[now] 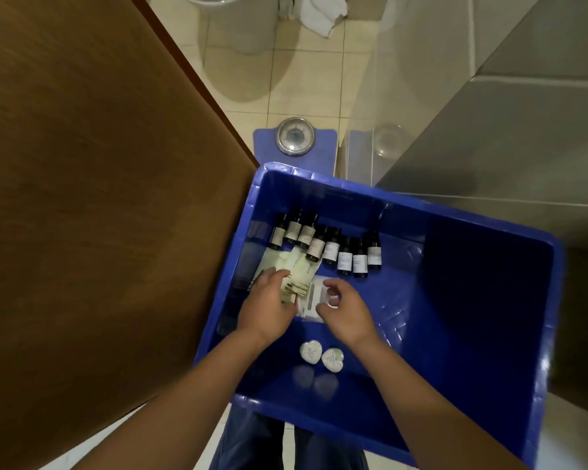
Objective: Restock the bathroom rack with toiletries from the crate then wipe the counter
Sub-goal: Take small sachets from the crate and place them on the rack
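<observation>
Nearest, the person's legs in dark blue trousers (252, 442) show only in part, hidden behind the near rim of the blue crate (455, 317), which itself runs off the bottom edge. Both forearms reach down into it. On the near part of the crate floor lie two white heart-shaped soaps (321, 355), side by side and touching; their print is too small to read. Just beyond them the left hand (269, 307) has its fingers bent over a fanned stack of cream packets (297, 278), thumb tucked along the stack's right edge, gripping it and covering its near end. The right hand (347, 310) sits just beside it over a white packet (313, 296), fingers loosely curled; I cannot tell whether they pinch the packet or only hover above it. Farther in, a row of eight dark bottles (331, 247) lies along the far left of the floor, the labels a pale blur. Past the far rim a blue bathroom scale (296, 140) stands on the tiled floor, its near edge hidden by the crate. A brown door (82, 198) fills the left. Farthest off, a toilet base (238, 28) and a crumpled white cloth (323, 15) are cut by the top edge.
</observation>
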`<state>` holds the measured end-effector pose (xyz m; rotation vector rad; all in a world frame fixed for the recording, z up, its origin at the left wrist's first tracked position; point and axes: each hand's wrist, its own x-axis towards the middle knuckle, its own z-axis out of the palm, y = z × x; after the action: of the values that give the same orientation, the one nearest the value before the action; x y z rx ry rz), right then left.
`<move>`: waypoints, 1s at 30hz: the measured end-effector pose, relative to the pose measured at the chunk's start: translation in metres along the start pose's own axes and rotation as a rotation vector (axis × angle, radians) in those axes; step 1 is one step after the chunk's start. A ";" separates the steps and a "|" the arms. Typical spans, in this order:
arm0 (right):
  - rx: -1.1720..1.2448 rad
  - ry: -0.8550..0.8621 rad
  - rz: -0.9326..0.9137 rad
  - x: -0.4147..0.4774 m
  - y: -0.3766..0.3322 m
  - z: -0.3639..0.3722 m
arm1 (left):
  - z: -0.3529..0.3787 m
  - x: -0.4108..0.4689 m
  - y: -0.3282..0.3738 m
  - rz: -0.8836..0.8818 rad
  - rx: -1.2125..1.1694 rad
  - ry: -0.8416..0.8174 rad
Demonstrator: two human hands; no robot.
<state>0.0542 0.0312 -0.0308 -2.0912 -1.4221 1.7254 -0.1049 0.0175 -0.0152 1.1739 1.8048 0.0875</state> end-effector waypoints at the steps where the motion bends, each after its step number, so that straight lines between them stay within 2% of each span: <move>1: 0.004 -0.005 0.000 0.007 -0.001 0.004 | 0.002 0.006 -0.003 0.002 -0.003 -0.012; 9: 0.136 -0.002 0.050 0.043 -0.007 0.024 | 0.013 0.033 -0.015 -0.039 -0.012 -0.051; 17: 0.367 -0.012 0.205 0.053 -0.012 0.030 | 0.017 0.034 -0.017 -0.051 -0.005 -0.088; 26: 0.135 0.092 0.173 0.048 0.001 0.032 | 0.026 0.029 -0.022 -0.158 -0.191 -0.089; 30: 0.120 0.134 0.189 0.042 0.006 0.032 | 0.026 0.031 -0.020 -0.197 -0.163 -0.062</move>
<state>0.0292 0.0408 -0.0766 -2.2895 -1.0890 1.6491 -0.1026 0.0190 -0.0597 0.8717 1.8127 0.0813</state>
